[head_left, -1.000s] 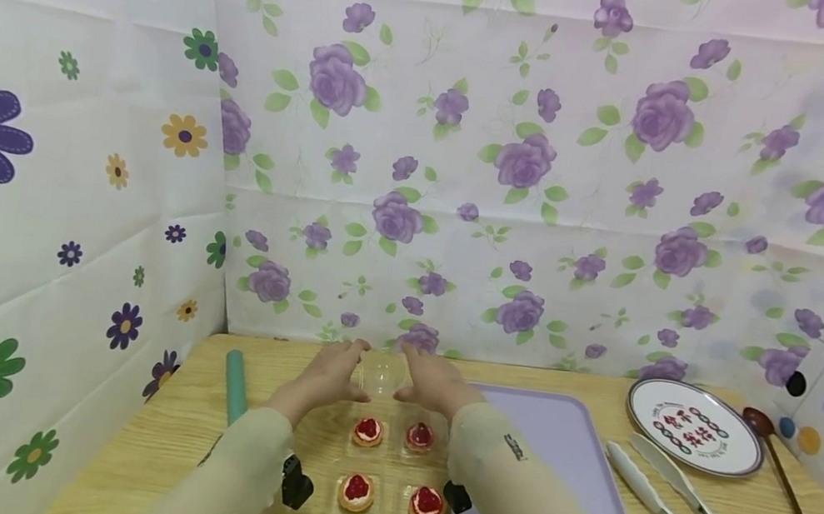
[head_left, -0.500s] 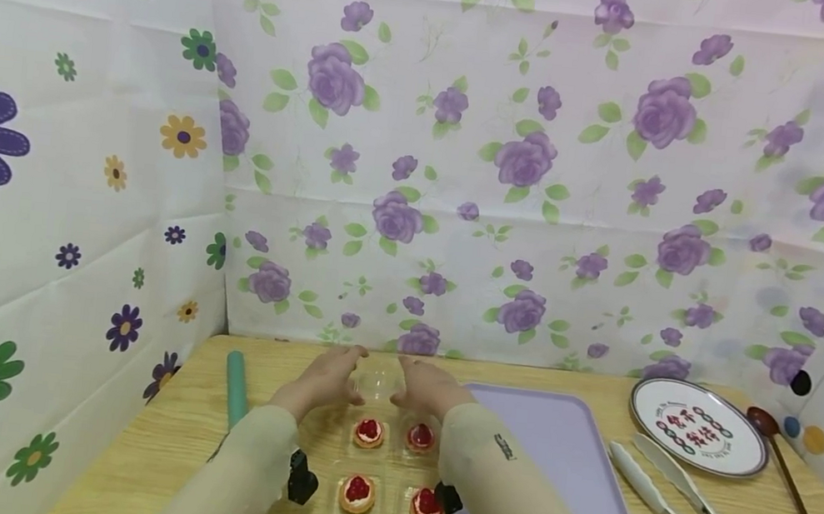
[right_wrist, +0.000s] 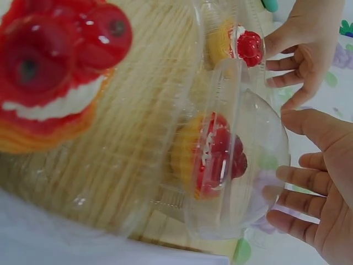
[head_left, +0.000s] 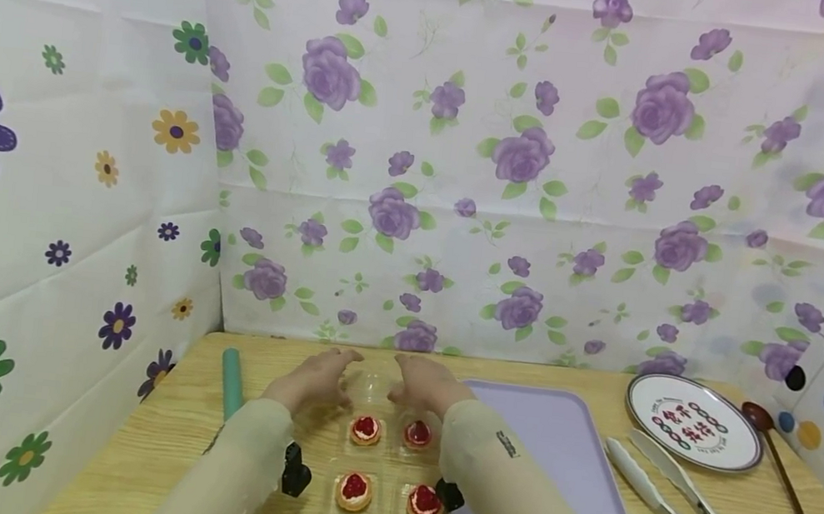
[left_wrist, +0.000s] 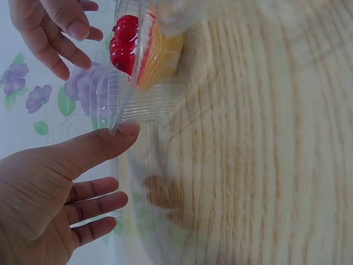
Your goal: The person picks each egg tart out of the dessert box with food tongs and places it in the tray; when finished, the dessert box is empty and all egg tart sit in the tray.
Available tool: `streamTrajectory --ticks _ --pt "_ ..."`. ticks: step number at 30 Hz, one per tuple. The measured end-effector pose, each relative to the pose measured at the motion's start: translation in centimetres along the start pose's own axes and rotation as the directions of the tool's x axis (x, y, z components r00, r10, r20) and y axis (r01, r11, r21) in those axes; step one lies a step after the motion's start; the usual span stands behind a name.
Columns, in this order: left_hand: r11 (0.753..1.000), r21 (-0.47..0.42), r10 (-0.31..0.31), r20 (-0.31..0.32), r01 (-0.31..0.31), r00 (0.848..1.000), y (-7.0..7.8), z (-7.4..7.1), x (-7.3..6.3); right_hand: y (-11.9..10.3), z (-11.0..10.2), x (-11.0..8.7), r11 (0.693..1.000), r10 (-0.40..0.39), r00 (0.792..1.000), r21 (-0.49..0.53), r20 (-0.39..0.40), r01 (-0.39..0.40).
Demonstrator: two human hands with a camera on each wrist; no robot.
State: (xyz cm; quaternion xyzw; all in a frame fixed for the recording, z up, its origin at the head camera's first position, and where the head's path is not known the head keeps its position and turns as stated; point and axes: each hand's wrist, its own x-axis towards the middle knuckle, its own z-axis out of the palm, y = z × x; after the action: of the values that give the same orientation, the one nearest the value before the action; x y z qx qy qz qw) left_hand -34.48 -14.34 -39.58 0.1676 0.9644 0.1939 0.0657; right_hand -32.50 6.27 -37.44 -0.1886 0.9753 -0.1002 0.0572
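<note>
Four-cornered on the table, several clear plastic boxes each hold a red-topped tart, among them a far-left tart [head_left: 365,430] and a far-right tart [head_left: 418,434]. My left hand [head_left: 316,377] is behind the far-left box, fingers loosely bent. In the left wrist view its thumb [left_wrist: 118,141] comes right at the clear rim. A raised clear lid [head_left: 371,387] shows between both hands. My right hand [head_left: 429,384] reaches in from the other side, fingers spread. In the right wrist view its fingertips [right_wrist: 280,174] lie at the clear dome [right_wrist: 270,132] over the far-right tart.
Two nearer boxed tarts [head_left: 354,492] sit toward me. A lilac tray [head_left: 530,420] is at the right, then metal tongs [head_left: 680,503], an oval plate [head_left: 696,423] and a brown ladle [head_left: 775,463]. A teal roll [head_left: 231,380] lies left. A flowered curtain [head_left: 466,171] backs the table.
Both hands have come down slightly, and the raised lid between them sits a little lower. The right forearm has shifted slightly left. The tarts stay in place.
</note>
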Motion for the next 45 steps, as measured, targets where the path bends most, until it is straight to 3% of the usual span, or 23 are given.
streamTrajectory --ticks 9,15,23,35,42,45 --pt "1.000 -0.013 0.027 0.032 -0.027 0.999 -0.1 -0.8 -0.3 0.0 0.1 -1.1 0.999 -0.028 1.000 0.034 -0.002 0.028" --pt "0.995 0.049 0.089 -0.034 -0.087 0.995 0.2 -1.9 -0.9 0.8 -0.5 -2.5 0.997 -0.053 0.998 0.046 -0.034 0.055" --pt "0.986 0.124 0.129 -0.119 -0.115 0.984 1.3 -2.8 -2.4 2.1 -1.4 -4.3 0.991 -0.108 0.990 0.073 -0.086 0.114" --pt "0.972 0.127 0.223 -0.214 -0.199 0.951 4.4 -2.9 -5.8 2.7 -3.1 -7.9 0.971 -0.139 0.971 0.164 -0.195 0.172" --pt "0.959 0.108 0.282 -0.241 -0.264 0.928 5.5 -1.9 -6.9 2.5 -3.5 -10.0 0.965 -0.195 0.954 0.127 -0.229 0.228" --pt "0.951 0.116 0.309 -0.272 -0.288 0.911 5.8 -1.3 -7.0 2.6 -3.4 -10.7 0.963 -0.213 0.947 0.112 -0.242 0.245"
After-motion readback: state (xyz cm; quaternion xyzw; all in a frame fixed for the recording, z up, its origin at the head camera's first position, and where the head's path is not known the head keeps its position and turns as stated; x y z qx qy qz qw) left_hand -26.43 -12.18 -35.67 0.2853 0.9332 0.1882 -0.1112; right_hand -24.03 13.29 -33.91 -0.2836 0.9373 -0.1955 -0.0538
